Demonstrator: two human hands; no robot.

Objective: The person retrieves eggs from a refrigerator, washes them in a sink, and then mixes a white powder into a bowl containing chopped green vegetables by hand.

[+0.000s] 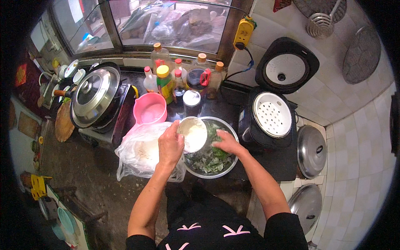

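Note:
My left hand (171, 142) grips the rim of a small bowl (192, 134) that holds white powder, probably flour. It is tilted over the left side of a metal basin (235, 157). Chopped leafy greens (209, 161) lie in the basin, some dusted with white. Over the basin's right part is my right hand (227, 142), fingers spread and slightly blurred, with nothing seen in it. Left of the basin, an open clear plastic bag (131, 159) contains more white powder. A pink plastic ladle (150, 107) stands behind the bag, its handle running down towards it.
Several bottles (178, 84) and a lidded jar (191, 100) line the counter's back. To the right stands a rice cooker (265, 131), lid up, with a perforated steamer insert (271, 114). A lidded wok (93, 90) sits on a stove at left. Metal lids (312, 151) lean rightward.

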